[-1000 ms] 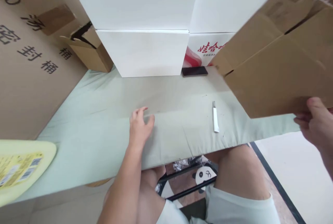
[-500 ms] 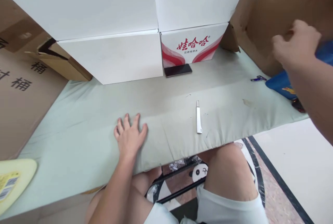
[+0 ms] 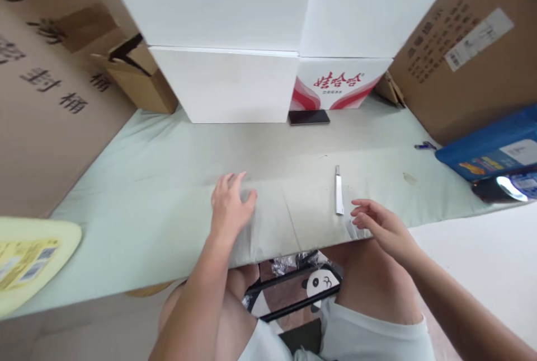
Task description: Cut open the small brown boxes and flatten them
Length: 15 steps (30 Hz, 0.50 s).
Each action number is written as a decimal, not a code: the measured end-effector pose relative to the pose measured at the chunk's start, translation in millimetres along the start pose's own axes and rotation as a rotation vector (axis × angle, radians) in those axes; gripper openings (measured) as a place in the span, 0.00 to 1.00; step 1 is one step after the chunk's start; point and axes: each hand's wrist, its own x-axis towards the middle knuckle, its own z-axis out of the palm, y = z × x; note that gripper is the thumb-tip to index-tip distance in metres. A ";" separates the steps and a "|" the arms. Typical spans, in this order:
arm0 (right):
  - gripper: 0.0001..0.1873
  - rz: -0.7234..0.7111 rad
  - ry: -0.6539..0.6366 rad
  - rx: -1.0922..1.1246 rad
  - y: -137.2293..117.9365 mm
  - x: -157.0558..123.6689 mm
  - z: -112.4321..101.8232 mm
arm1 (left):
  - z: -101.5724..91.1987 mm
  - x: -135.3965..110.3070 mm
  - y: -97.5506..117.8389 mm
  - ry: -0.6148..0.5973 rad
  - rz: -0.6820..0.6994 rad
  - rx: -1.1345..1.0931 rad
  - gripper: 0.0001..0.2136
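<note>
My left hand is over the pale green cloth on the table, its fingers curved and apart, holding nothing. My right hand is at the table's front edge with its fingers loosely bent and apart, and nothing shows in it. Just left of its fingertips lies a slim white utility knife, its metal tip pointing away from me. Behind it, a black phone lies flat against a white box with red print.
White boxes form a wall at the back. Large brown cartons stand left and right. At right are a blue packet, a dark bottle-like item and a small blue object. A pale yellow labelled object lies at left.
My right hand has come down from the right-hand carton to beside the utility knife. My left hand's fingers have drawn in from a flat spread. The view has shifted slightly.
</note>
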 end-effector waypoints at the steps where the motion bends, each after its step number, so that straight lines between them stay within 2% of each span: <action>1: 0.26 -0.023 -0.015 0.001 -8.0 -1.1 10.2 | -4.5 -0.3 -0.8 0.029 0.017 -0.096 0.22; 4: 0.23 -0.158 -0.106 -0.067 -50.6 7.8 48.4 | -18.8 -0.4 -6.4 0.074 -0.005 -0.300 0.15; 8: 0.19 -0.443 -0.275 -0.194 -131.8 35.5 114.8 | -34.7 -1.0 -21.1 0.106 -0.060 -0.386 0.10; 12: 0.14 -0.731 -0.335 -0.340 -221.3 81.1 190.1 | -43.7 -2.2 -35.4 0.131 -0.115 -0.434 0.15; 15: 0.14 -0.910 -0.292 -0.428 -289.4 123.2 250.3 | -48.2 0.5 -42.7 0.095 -0.160 -0.424 0.20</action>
